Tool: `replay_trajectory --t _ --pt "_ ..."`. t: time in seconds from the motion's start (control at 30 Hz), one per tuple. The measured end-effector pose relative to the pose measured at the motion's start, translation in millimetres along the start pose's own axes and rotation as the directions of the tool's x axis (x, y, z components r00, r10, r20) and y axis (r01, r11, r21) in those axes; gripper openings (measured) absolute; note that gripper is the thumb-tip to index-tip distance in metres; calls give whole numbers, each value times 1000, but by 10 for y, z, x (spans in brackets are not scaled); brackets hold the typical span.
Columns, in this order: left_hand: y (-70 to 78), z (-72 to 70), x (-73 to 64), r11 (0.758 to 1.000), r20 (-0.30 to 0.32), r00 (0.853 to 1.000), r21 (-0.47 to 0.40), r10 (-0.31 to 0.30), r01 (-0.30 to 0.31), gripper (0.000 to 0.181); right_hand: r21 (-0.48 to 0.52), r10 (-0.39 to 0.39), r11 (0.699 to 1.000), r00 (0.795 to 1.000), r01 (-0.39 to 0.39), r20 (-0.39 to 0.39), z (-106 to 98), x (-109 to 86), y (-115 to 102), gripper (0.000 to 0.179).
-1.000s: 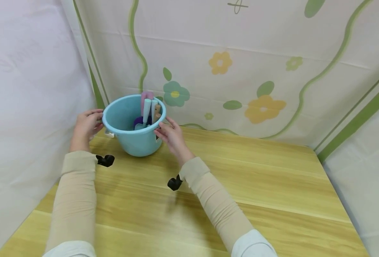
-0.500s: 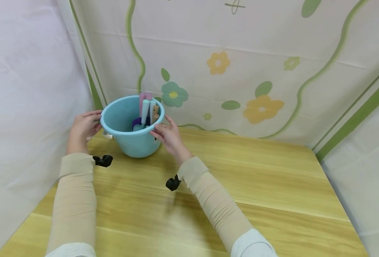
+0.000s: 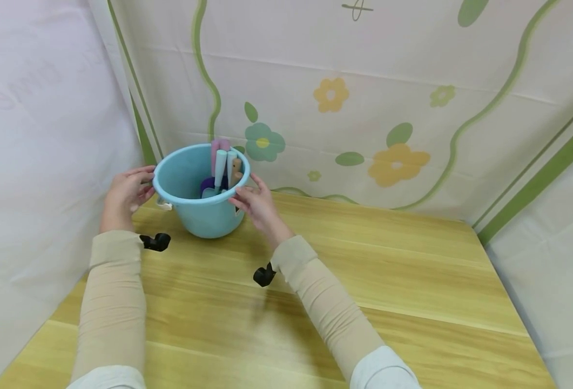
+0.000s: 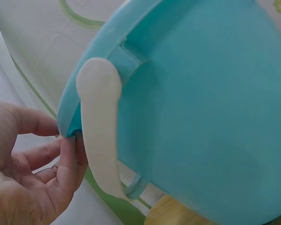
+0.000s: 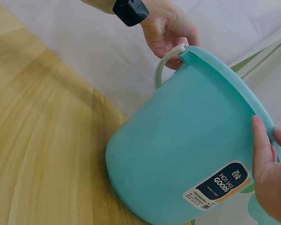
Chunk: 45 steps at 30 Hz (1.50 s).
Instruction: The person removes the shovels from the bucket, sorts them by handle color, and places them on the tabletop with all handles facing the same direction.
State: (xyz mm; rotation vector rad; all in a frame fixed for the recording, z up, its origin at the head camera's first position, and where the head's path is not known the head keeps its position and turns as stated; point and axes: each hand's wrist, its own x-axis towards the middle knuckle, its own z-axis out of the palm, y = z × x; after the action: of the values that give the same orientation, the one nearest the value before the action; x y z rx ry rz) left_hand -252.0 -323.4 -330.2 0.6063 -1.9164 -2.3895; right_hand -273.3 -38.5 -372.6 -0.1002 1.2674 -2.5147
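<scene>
A light-blue plastic bucket (image 3: 208, 219) stands at the back left of the wooden table. My left hand (image 3: 125, 195) grips its rim on the left; in the left wrist view the thumb and fingers pinch the rim beside the white end of the carrying handle (image 4: 99, 131). On the opposite side my right hand (image 3: 262, 208) holds the rim between thumb and fingers. Inside the bucket lean tools with light-blue handles (image 3: 220, 165), a purple piece (image 3: 207, 186), a pink piece (image 3: 215, 154) and brown handles (image 3: 236, 167). Their lower parts are hidden.
Behind the bucket hangs a white curtain (image 3: 286, 59) printed with flowers. Another white sheet (image 3: 38, 135) borders the left side. The wooden tabletop (image 3: 388, 259) stretches to the right and front. A printed label (image 5: 218, 185) is stuck on the bucket's side.
</scene>
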Motion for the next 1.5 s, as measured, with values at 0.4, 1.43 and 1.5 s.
replay_trajectory --t 0.4,1.43,1.5 --pt "12 -15 -63 1000 20 1000 5 -11 11 26 -21 5 1000 1000 -5 6 -31 -18 -21 63" --pt "-39 10 -78 998 135 991 66 -23 14 31 -36 4 999 999 -2 41 -202 -88 -100 64" --pt "-46 2 -81 998 142 990 54 -24 17 31 -37 4 999 999 -2 48 -209 -90 -96 64"
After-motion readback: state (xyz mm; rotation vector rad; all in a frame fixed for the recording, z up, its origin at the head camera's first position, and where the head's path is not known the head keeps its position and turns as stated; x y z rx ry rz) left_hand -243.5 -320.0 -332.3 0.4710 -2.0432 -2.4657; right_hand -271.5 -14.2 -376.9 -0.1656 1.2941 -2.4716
